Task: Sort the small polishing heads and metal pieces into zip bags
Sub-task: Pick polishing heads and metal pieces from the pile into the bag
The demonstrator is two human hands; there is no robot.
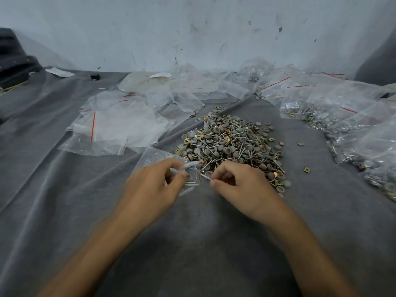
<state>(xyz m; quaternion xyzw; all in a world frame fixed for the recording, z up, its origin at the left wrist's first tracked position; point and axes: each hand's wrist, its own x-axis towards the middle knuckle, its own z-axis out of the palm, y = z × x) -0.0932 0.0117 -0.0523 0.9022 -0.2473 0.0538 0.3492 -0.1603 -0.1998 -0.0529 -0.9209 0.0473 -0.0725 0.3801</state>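
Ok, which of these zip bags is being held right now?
The small zip bag pinched in the left hand, beside the parts pile; all other bags lie untouched on the cloth.

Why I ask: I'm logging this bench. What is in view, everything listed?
pile of heads and metal pieces: one heap, grey, silver and gold, centre of cloth
stray gold pieces: a few, right of pile
empty bags: several, clear with red strips, left and behind pile
filled bags: several, clear, right side
cloth: one, grey, covers the surface
wall: one, pale and scuffed, behind
held bag: one, clear, before the pile
metal pin: one, silver, at the held bag's mouth
left hand: one, pinches held bag
right hand: one, pinches metal pin
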